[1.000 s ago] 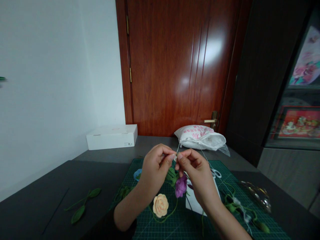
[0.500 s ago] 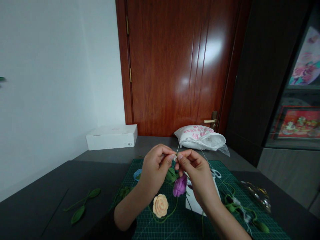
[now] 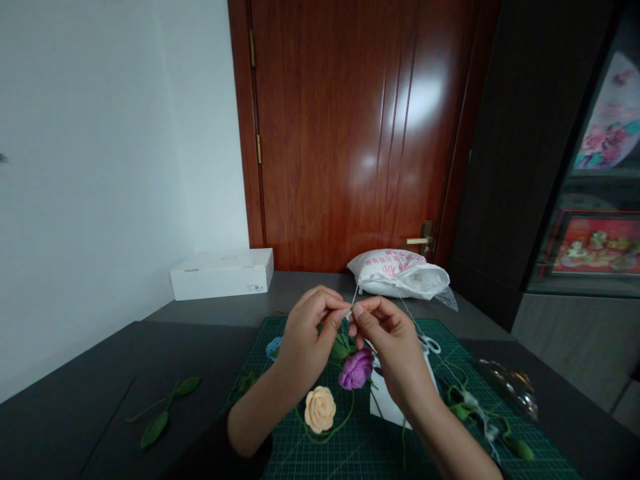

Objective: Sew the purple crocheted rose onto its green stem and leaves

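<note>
A single head-worn view looks forward and down — tabletop (image 3: 210, 353) close below, door (image 3: 340, 147) straight ahead beyond.

Illegible: pink characters (image 3: 393, 261) on a bag (image 3: 427, 282), tiny label (image 3: 257, 289) on a box (image 3: 215, 281), at the far edge of the bench (image 3: 200, 347).

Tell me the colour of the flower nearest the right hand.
The flower is purple; the head view, the only one, shows it best.
</note>
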Action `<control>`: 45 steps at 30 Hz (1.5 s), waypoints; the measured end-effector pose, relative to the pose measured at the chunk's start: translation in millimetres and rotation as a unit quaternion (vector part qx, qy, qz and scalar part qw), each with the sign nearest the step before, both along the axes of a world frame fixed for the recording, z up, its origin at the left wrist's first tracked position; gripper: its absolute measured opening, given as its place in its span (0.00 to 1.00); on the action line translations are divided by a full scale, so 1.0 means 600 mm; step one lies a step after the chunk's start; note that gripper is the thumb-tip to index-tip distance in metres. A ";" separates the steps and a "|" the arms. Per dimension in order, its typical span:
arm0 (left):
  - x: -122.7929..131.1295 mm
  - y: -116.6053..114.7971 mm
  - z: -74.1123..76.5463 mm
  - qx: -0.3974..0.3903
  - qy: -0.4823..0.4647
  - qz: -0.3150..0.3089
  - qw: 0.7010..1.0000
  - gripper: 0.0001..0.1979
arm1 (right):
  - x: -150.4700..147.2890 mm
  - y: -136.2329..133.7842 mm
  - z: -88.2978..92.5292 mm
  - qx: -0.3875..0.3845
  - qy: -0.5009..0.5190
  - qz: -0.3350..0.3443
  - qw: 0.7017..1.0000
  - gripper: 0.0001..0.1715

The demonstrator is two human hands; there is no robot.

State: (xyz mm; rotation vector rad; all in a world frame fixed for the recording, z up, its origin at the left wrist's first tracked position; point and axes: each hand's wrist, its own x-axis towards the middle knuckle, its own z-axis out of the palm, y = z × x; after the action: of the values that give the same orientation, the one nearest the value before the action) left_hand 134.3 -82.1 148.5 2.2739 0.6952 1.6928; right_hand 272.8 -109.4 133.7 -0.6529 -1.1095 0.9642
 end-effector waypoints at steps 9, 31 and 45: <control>-0.002 -0.004 0.004 0.080 0.015 0.016 0.997 0.06 | -0.002 0.003 -0.001 0.038 0.023 0.014 0.999 0.10; -0.004 -0.001 -0.006 0.129 0.065 -0.027 0.989 0.09 | -0.005 -0.001 0.007 0.028 0.074 0.079 0.994 0.10; -0.007 0.001 0.004 0.110 0.037 0.014 0.993 0.07 | 0.000 0.001 0.012 0.012 0.093 0.115 0.989 0.14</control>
State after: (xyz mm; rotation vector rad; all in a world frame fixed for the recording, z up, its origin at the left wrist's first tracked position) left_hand 129.9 -81.6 150.7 2.4969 0.5819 1.7868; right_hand 272.9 -109.1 140.8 -0.4121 -1.0423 1.1826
